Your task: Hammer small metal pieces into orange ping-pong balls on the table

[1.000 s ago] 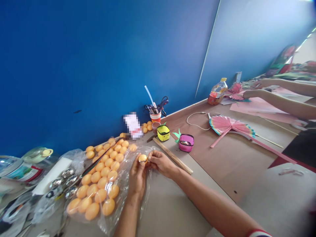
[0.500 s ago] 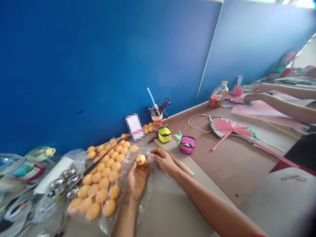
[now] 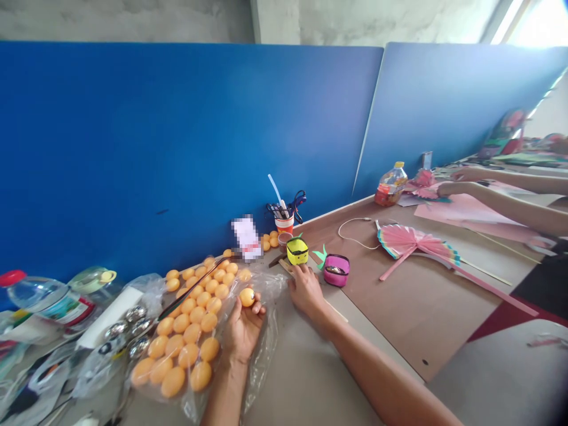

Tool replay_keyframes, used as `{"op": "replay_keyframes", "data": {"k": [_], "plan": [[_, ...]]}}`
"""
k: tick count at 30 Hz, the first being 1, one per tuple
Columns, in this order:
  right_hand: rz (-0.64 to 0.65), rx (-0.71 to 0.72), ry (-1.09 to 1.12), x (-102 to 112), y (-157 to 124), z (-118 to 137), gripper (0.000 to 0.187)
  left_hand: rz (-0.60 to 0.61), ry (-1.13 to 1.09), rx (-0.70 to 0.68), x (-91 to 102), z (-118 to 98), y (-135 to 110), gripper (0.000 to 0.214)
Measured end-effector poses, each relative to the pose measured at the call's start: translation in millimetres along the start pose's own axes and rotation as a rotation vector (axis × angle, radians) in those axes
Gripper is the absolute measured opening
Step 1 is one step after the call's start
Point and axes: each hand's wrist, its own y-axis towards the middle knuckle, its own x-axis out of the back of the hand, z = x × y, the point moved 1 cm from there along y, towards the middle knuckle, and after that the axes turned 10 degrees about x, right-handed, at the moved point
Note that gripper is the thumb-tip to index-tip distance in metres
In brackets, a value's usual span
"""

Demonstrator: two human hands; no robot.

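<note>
My left hand (image 3: 243, 331) alone now holds 1 round, glossy orange ball (image 3: 247, 297), left of the yellow open-topped box (image 3: 297, 252); my right hand (image 3: 306, 290) has moved to that box's near side, grip hidden.

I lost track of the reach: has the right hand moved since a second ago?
Yes: judged by the yellow box, the right hand is farther right and closer to it.

Your tabletop (image 3: 306, 373) carries a clear plastic bag (image 3: 265, 346) of orange balls (image 3: 189, 355), a yellow container (image 3: 297, 252), a purple container (image 3: 336, 271), a pink fan (image 3: 406, 238) and a cup (image 3: 284, 224).
</note>
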Motion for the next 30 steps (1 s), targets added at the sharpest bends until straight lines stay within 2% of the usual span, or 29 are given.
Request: {"op": "replay_keyframes", "data": {"k": [2,8,12,16,19,24,27,30], "plan": [[0.067,-0.044,-0.121,3,1,-5,0.036,0.038,-0.012,0.009,0.8,-2,-1,0.016],[0.132,-0.052,-0.17,3,3,-10,0.034,0.101,-0.049,0.006,2.7,-6,-3,0.023],[0.151,-0.047,-0.15,3,6,-12,0.039,0.068,-0.03,-0.037,1.0,-4,-3,0.025],[0.157,-0.044,-0.098,4,7,-16,0.036,0.014,-0.03,-0.056,2.8,-2,-1,0.024],[0.142,-0.041,-0.031,6,7,-18,0.034,-0.011,-0.054,-0.063,6.7,-2,1,0.021],[0.074,-0.013,0.173,13,11,-17,0.025,-0.047,-0.061,-0.099,11.4,-5,4,0.031],[0.028,0.024,0.35,16,14,-11,0.022,-0.054,-0.05,-0.111,12.8,-7,5,0.03],[0.05,0.059,0.536,15,9,1,0.022,-0.022,-0.062,-0.11,14.3,-9,5,0.028]]}}
